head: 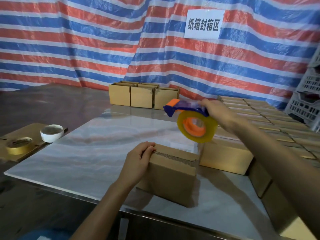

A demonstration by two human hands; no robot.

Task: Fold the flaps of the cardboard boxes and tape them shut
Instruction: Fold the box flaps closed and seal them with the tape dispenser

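1. Cardboard box: stands on the pale tabletop, close to its near edge, top flaps folded down. Their corrugated edges show along the top rim.
2. Your left hand: fingers curled over the box's left top edge, pressing on the flaps. The palm lies against the left side wall.
3. Your right hand: fingers wrapped round the handle of the tape dispenser, a blue frame with an orange front. You hold it in the air above and beyond the box, apart from it.
4. Roll of clear yellowish tape: sits on the dispenser's orange hub and hangs over the box's far right corner.
5. Second cardboard box: just beside the first, on its right, closed.
6. Rows of closed boxes: packed edge to edge along the right side.
7. Three boxes: side by side at the tabletop's far edge.
8. Open room: a broad stretch of tabletop runs left from the box and back to the far boxes.
9. White tape roll and tan tape roll: on a cardboard sheet off the left edge, well apart from the box.
10. Striped tarp with a paper sign: forms the backdrop.
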